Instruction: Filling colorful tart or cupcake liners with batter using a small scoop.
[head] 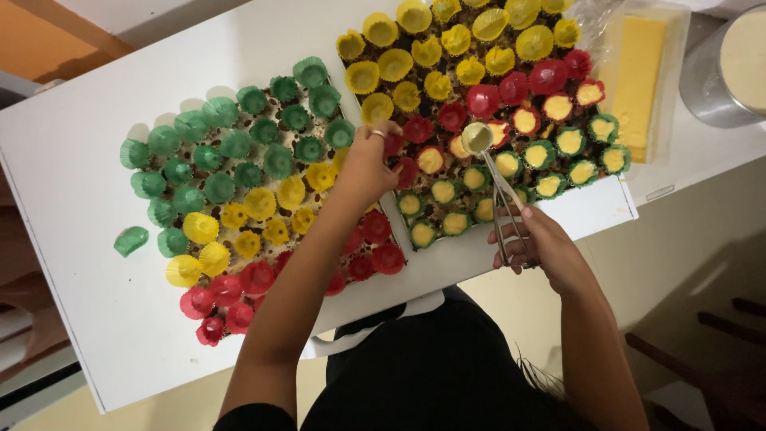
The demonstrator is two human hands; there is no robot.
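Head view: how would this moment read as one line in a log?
right hand: holds metal scoop over red cups | left hand: touching a paper cup between the trays | some cups filled yellow, others empty

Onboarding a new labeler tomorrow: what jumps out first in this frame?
The mass of green, yellow and red paper cups spread over the white table, empty on the left, many on the right already filled with pale yellow batter. Next, the right hand holding a metal scoop full of batter over the red cups in the middle, while the left hand rests among the cups. A metal pot sits at the far right corner.
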